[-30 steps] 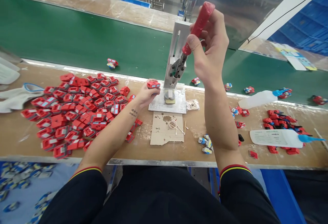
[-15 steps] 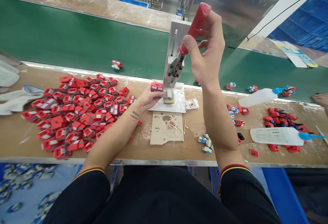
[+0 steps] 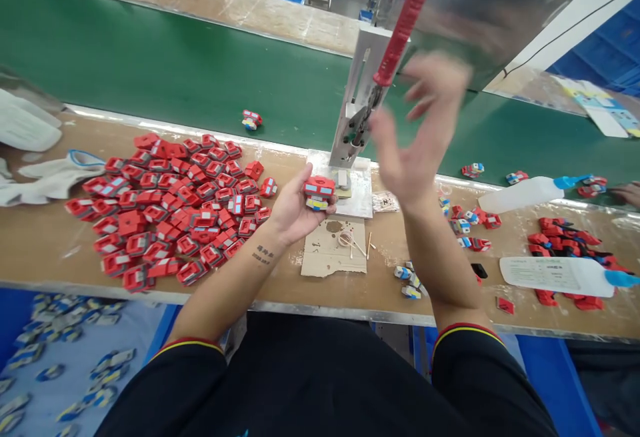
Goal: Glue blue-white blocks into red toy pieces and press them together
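In my left hand (image 3: 295,213) rests a small red toy part (image 3: 320,188) with a grey, blue and yellow piece under it, held between thumb and fingers. Just right of it stands a metal toggle press (image 3: 357,113) on a pale base plate (image 3: 361,205), its red lever handle (image 3: 407,20) tilted upward. My right hand (image 3: 420,130), blurred by motion, is open beside the handle and apart from it. A stained cardboard piece (image 3: 320,253) with cotton swabs lies in front of the press. To the left spreads a heap of red toy parts (image 3: 170,213).
Behind the workbench runs a green conveyor belt (image 3: 150,57) carrying a few toy pieces. Two white squeeze bottles (image 3: 550,275) lie at right near more red parts (image 3: 560,233). Gloves (image 3: 55,177) lie at left. A blue bin (image 3: 165,333) is below the edge. Other people's hands show at the edges.
My right hand has let go of the red lever handle, which now stands higher. My left hand has drawn the toy part away from the press, and its yellow and blue underside shows.
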Motion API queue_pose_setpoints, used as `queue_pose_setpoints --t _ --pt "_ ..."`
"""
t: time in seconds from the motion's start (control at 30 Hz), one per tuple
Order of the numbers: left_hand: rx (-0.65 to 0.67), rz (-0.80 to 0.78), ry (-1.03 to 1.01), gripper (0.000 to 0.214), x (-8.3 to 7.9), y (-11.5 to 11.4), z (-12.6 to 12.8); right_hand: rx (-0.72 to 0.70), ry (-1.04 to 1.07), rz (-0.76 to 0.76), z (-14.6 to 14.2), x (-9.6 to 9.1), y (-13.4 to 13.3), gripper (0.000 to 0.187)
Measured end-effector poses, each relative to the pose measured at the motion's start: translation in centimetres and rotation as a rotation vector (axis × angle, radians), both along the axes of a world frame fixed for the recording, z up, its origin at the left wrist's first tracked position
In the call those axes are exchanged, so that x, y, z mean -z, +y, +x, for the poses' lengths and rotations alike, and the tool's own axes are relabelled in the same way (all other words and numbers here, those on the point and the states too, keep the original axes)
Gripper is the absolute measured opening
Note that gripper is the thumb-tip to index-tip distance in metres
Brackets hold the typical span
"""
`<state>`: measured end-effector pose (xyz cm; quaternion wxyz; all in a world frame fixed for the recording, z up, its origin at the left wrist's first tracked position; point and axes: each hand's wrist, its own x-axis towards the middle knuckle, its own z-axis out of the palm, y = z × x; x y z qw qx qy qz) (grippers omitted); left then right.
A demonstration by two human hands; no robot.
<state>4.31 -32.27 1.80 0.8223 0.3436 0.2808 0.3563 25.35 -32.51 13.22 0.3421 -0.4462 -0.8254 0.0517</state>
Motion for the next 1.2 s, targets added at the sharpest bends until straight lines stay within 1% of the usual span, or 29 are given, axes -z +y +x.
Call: queue_pose_setpoints --t 0.1,0.2,0.27,0.33,0.4,0.47,0.53,0.67,0.73,0.87,0.93,0.97,1.07,1.1,1.2 --pt "0.011 0.035 0.014 0.056 -0.3 -1.2 -0.5 -0.032 0.033 -0.041 -1.7 2.8 -3.2 0.055" --pt "0.041 0.093 0.018 0.063 -0.6 -2.1 -0.6 -0.072 0.068 -0.084 -2.9 5.8 -5.4 0.045" --pt "0.024 0.100 0.006 0.064 -0.8 -2.6 -0.4 -0.112 0.116 -0.076 -3.3 7.2 -6.3 0.035" --pt "-0.012 0.040 -0.039 0.062 -1.1 -3.0 0.0 -0.121 0.189 -0.061 -3.4 8.1 -6.9 0.026" --pt "-0.058 -0.043 -0.102 0.061 -1.4 -3.3 0.4 -0.083 0.256 -0.086 -3.5 8.3 -7.2 0.020" --pt "-0.111 -0.093 -0.149 0.061 -1.7 -3.6 0.7 -0.039 0.300 -0.144 -3.7 8.3 -7.4 0.015" --pt "-0.159 -0.100 -0.167 0.060 -2.0 -4.0 0.9 -0.032 0.346 -0.189 -3.9 8.2 -7.5 0.012" --pt "-0.224 -0.068 -0.141 0.056 -2.5 -4.4 0.9 -0.067 0.459 -0.240 -4.2 8.0 -7.7 0.009" --pt "-0.232 -0.048 -0.116 0.055 -2.5 -4.5 0.8 -0.081 0.440 -0.216 -4.2 7.7 -7.7 0.009" --pt "-0.239 -0.015 -0.076 0.056 -2.4 -4.5 0.6 -0.083 0.285 -0.123 -4.1 7.3 -7.8 0.008" --pt "-0.242 -0.015 -0.056 0.057 -2.4 -4.5 0.5 -0.077 0.214 -0.084 -4.3 7.5 -7.9 0.014" --pt "-0.240 -0.020 -0.043 0.058 -2.4 -4.4 0.5 -0.076 0.186 -0.059 -4.4 7.8 -8.0 0.023" --pt "-0.214 -0.037 -0.004 0.060 -2.6 -4.2 0.6 -0.053 0.128 0.039 -4.9 8.8 -8.2 0.059" --pt "-0.200 -0.035 0.003 0.060 -2.6 -4.1 0.7 -0.035 0.113 0.068 -5.0 9.1 -8.2 0.064" --pt "-0.144 0.006 -0.008 0.060 -2.5 -3.7 0.6 0.007 0.058 0.133 -5.2 9.5 -8.2 0.061"
